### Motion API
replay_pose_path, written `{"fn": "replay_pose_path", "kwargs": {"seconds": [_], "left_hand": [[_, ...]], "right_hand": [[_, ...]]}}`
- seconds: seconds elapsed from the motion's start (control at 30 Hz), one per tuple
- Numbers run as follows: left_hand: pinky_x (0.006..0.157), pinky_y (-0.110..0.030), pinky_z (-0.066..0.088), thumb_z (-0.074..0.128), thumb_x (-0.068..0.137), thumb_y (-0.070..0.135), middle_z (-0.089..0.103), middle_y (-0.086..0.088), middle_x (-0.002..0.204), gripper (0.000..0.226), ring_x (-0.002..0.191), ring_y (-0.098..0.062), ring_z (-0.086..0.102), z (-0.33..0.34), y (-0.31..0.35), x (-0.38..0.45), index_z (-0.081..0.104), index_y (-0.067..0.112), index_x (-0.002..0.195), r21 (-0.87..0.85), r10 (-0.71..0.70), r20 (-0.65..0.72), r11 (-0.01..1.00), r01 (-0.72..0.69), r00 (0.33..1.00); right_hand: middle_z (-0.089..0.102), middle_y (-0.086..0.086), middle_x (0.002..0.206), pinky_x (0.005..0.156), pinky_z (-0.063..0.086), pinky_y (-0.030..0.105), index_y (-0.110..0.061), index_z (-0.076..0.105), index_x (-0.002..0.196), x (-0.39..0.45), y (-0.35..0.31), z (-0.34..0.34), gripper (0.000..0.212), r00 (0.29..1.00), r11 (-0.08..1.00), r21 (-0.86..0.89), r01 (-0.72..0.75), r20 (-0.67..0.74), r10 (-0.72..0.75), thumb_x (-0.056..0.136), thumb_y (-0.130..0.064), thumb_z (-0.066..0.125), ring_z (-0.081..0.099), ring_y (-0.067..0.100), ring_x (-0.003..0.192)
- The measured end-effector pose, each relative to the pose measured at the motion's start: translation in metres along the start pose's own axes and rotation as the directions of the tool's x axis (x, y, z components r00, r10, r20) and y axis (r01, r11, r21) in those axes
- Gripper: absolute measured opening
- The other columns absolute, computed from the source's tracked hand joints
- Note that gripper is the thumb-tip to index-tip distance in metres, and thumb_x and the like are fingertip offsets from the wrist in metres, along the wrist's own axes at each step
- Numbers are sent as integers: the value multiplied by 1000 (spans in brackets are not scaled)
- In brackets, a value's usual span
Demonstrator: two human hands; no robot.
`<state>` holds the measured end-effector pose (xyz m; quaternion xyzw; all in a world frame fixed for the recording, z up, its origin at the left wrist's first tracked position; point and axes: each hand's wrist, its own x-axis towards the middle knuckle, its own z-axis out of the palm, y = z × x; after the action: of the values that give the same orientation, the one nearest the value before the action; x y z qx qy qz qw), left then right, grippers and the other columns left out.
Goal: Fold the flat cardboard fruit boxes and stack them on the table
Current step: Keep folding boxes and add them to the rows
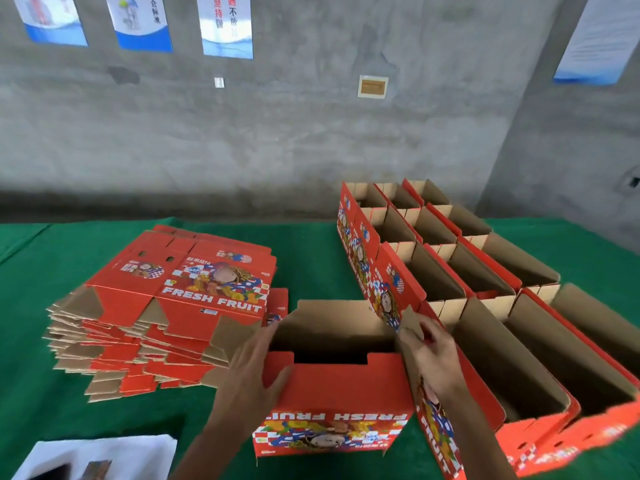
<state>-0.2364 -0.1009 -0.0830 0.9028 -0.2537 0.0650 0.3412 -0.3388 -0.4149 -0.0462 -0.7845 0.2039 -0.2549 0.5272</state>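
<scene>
A red "FRESH FRUIT" box [332, 403] stands opened up on the green table [311, 258], its top open and brown inside showing. My left hand [252, 368] holds its left wall, thumb on the front panel and fingers along the side. My right hand [433, 355] pinches a brown flap at the box's right wall. To the left lies a stack of flat red boxes [166, 306]. On the right stand several folded boxes [485, 299] in rows, open tops up.
A white sheet with dark objects [100, 459] lies at the table's near left corner. A grey concrete wall with posters [225, 26] rises behind the table. Green cloth shows between the flat stack and the folded rows.
</scene>
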Motion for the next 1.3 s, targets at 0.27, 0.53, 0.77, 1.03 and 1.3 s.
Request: {"fn": "replay_pose_path", "kwargs": {"seconds": [0.27,0.53,0.77,1.03,1.3], "left_hand": [[128,-49,11,51,101,44,16,-9,170,57,158,-24,11,17,33,20,49,17,151,453,96,8,887,-90,995],[120,-39,38,61,97,7,25,7,168,74,153,-16,29,29,21,10,30,33,159,101,441,-5,893,-439,897],[67,-35,54,23,100,72,62,-1,83,53,76,-22,62,29,27,15,55,29,103,-530,-129,-133,847,40,983],[121,-63,9,27,66,103,-2,13,170,106,157,-26,-12,41,29,16,9,50,156,410,-118,215,912,20,969],[113,-63,32,17,66,106,12,3,168,109,156,-29,1,42,37,24,19,44,156,451,-220,161,883,127,962]], "right_hand": [[55,-31,142,115,37,30,-51,59,136,-36,20,19,50,994,997,63,45,99,-51,94,-77,47,46,-8,135],[32,-34,151,119,28,31,-65,28,146,-20,28,29,84,972,963,-245,112,229,-55,92,-22,76,28,-6,142],[58,-19,144,104,46,19,-36,71,126,-31,33,34,36,964,983,179,41,251,-86,102,-56,54,50,2,135],[45,-26,129,100,40,28,-50,47,137,-31,30,29,73,952,898,-436,59,295,80,74,-85,62,46,0,123],[53,-14,124,100,43,36,-40,54,126,-37,20,38,64,981,882,-468,-50,144,132,80,-85,55,51,10,120]]}}
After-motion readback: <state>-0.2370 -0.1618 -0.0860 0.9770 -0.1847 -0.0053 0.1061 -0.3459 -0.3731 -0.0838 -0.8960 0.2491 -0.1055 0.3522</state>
